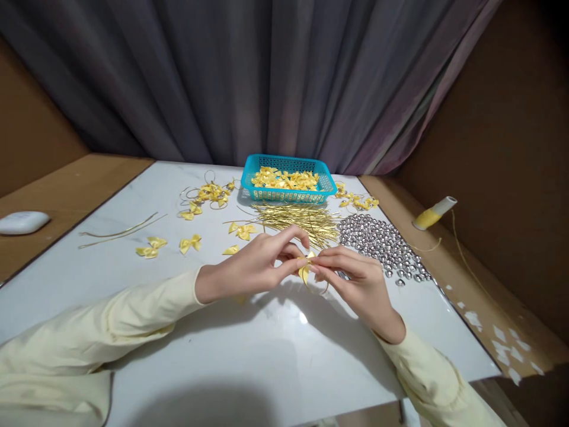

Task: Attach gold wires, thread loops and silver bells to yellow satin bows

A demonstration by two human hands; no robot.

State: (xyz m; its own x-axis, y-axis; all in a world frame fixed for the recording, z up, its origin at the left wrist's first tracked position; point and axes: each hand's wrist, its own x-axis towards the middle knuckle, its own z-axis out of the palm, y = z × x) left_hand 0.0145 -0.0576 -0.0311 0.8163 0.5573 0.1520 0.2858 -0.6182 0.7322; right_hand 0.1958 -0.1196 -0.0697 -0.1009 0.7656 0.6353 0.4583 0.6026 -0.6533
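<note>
Between my two hands, above the middle of the table, is a small yellow ribbon bow point(304, 273) with a thin loop of cord hanging below it. My left hand point(262, 261) pinches the bow from the left with thumb and fingers. From the right, my right hand point(355, 276) pinches at the bow's other side, its fingertips almost meeting the left ones. What lies exactly under the right fingertips is hidden. Just beyond my hands lies a pile of gold cords point(302, 220), and behind my right hand spreads a heap of silver metal pieces point(377, 240).
A blue basket point(290, 196) full of yellow bows stands at the back. Corded bows point(211, 194) lie left of it. Loose bows point(190, 243) and two cords point(120, 231) are on the left. A yellow spool point(433, 214) and paper scraps point(502, 344) lie on the right ledge.
</note>
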